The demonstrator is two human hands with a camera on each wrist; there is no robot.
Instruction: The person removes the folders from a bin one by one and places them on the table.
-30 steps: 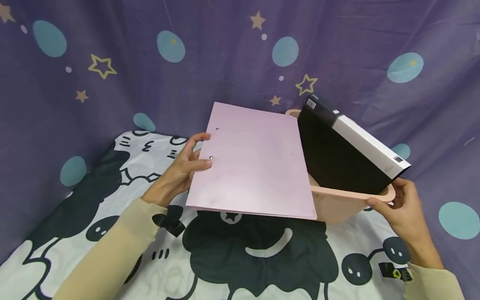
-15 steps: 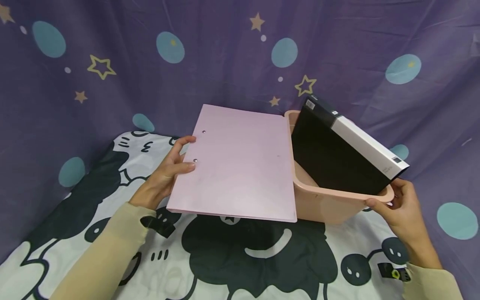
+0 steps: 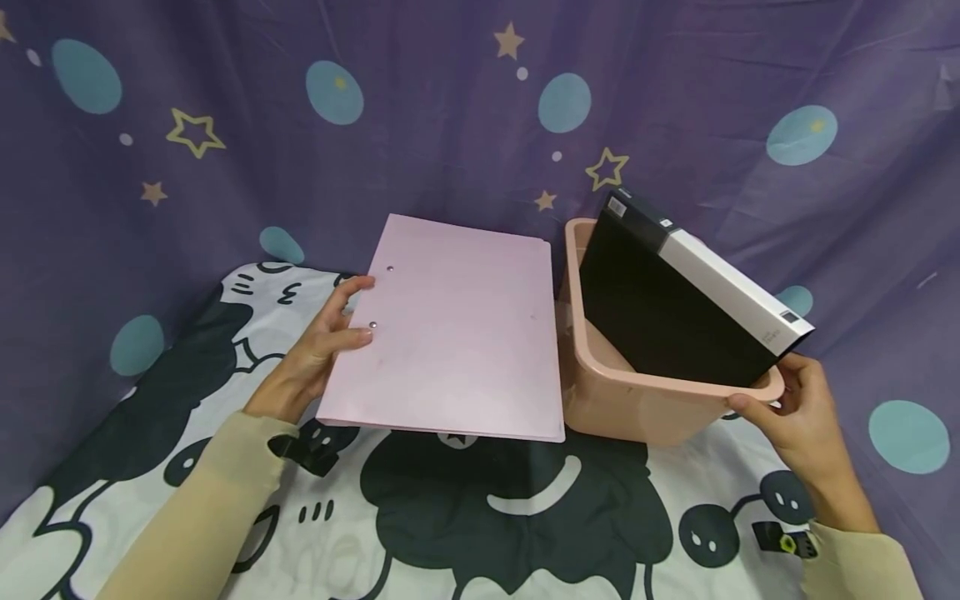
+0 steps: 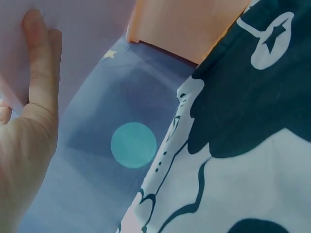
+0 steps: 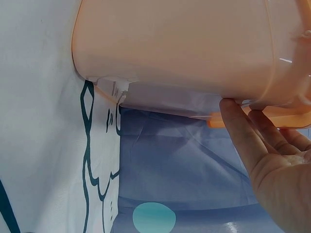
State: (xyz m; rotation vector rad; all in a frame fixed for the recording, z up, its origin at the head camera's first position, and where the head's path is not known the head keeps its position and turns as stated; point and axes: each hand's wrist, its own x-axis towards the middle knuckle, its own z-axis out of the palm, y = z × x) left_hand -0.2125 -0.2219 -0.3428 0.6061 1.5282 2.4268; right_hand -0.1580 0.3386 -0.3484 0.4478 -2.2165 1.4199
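Evidently, in the head view, the left hand (image 3: 315, 350) pinched the pink folder (image 3: 450, 333) beside the tub (image 3: 618, 408), whose rim (image 3: 682, 386) the right hand (image 3: 802, 429) gripped, presumably steadying it under the leaning binder (image 3: 660, 308). The left wrist view showed fingers (image 4: 43, 73) backing the folder; the right, fingers (image 5: 243, 131) beneath the rim.

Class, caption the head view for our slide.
Left hand holds a pink binder; right hand grips a peach tub with a tilted black folder sticking out.

A creased purple curtain (image 3: 442, 150) printed with teal ovals (image 3: 801, 135), small pale dots (image 3: 557, 156) and tan or yellow stars (image 3: 508, 40) hangs behind a white cloth (image 3: 330, 562) patterned with dark cartoon figures (image 3: 420, 492), all under soft, even light.
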